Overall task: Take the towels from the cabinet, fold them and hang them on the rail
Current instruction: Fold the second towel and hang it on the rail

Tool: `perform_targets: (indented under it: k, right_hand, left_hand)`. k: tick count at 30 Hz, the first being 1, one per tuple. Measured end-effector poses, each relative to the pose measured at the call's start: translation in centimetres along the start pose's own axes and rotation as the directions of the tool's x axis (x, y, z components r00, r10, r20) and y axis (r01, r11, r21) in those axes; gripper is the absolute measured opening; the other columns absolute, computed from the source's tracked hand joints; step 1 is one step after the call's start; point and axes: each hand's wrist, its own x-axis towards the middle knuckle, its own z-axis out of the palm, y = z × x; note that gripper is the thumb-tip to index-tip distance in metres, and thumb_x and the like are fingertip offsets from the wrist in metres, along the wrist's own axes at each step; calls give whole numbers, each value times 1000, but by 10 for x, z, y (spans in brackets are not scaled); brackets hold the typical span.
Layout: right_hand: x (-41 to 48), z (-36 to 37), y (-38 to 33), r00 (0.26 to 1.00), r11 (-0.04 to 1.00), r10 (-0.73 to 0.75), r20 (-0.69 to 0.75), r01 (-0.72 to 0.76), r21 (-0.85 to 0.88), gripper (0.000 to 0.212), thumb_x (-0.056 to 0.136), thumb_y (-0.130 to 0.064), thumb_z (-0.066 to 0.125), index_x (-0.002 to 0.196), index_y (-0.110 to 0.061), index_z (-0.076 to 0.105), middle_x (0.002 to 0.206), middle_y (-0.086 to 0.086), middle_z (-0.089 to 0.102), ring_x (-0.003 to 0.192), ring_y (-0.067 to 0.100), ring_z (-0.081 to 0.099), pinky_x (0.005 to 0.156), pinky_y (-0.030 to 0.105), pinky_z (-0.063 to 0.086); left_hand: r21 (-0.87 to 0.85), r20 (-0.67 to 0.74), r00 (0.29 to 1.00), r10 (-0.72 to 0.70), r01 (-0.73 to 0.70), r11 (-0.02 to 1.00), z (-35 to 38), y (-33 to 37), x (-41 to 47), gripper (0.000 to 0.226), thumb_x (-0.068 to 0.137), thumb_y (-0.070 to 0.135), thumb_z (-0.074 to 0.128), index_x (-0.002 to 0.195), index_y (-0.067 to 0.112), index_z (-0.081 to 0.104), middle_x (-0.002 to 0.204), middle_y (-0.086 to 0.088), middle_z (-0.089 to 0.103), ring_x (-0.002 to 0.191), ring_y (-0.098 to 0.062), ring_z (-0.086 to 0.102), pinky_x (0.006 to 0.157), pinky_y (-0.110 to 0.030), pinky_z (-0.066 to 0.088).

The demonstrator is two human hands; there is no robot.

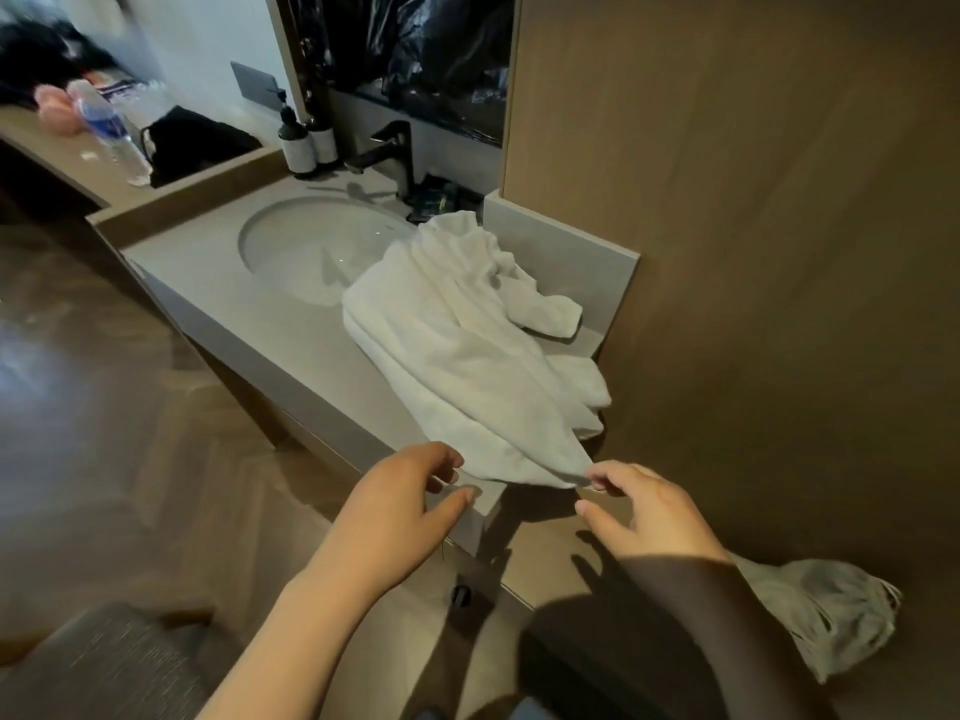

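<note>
At near edge of counter (270,314), left hand (395,506) hovers loose-fingered, holding nothing. Right hand (649,517) has curled fingertips at near corner of white towel (457,345), thumb apart; grip cannot be told. Towel lies crumpled along counter's right side, beside sink (306,241).
</note>
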Motion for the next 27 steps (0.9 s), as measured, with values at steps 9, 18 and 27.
perform_targets:
  k: [9, 18, 27]
  right_hand:
    - [80, -3, -20, 996, 995, -43, -84, 50, 81, 32, 91, -31, 66, 122, -29, 62, 114, -17, 58, 89, -13, 50, 68, -2, 37]
    - [181, -22, -30, 994, 995, -101, -33, 101, -4, 33, 92, -37, 62, 124, -29, 58, 122, -12, 58, 97, -6, 44, 67, 0, 31]
    - [225, -15, -54, 987, 987, -160, 18, 159, 33, 29, 92, -40, 59, 118, -29, 62, 115, -13, 64, 103, 3, 57, 87, 24, 49]
  left_hand:
    - [-21, -28, 1000, -1, 0, 1000, -24, -17, 71, 29, 91, 40, 59, 118, 29, 60, 104, 16, 63, 94, 0, 59, 84, -18, 50]
    - [-44, -81, 996, -46, 42, 998, -43, -22, 145, 23, 89, 38, 62, 111, 33, 62, 100, 18, 63, 91, 2, 59, 81, -15, 49]
    - [-84, -106, 990, -90, 81, 993, -53, -42, 191, 27, 89, 34, 64, 115, 28, 62, 104, 16, 63, 91, 2, 59, 81, -16, 49]
